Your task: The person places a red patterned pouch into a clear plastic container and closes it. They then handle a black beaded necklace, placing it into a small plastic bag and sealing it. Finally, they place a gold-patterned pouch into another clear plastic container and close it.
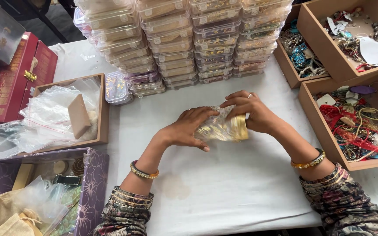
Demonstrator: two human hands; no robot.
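Both my hands meet over the middle of the white table (224,183). My left hand (188,129) grips the left end of a small clear plastic packet (218,129) with gold jewellery inside. My right hand (253,112) pinches the packet's right end, where a wide gold bangle (241,127) shows. The packet is held just above the cloth. A ring sits on one finger of my right hand, and bangles circle both wrists.
Stacks of clear plastic boxes (184,39) stand at the back. Wooden trays of mixed jewellery (355,126) line the right side. A wooden tray of plastic bags (66,113), a red case (18,78) and a purple floral box (90,188) sit on the left.
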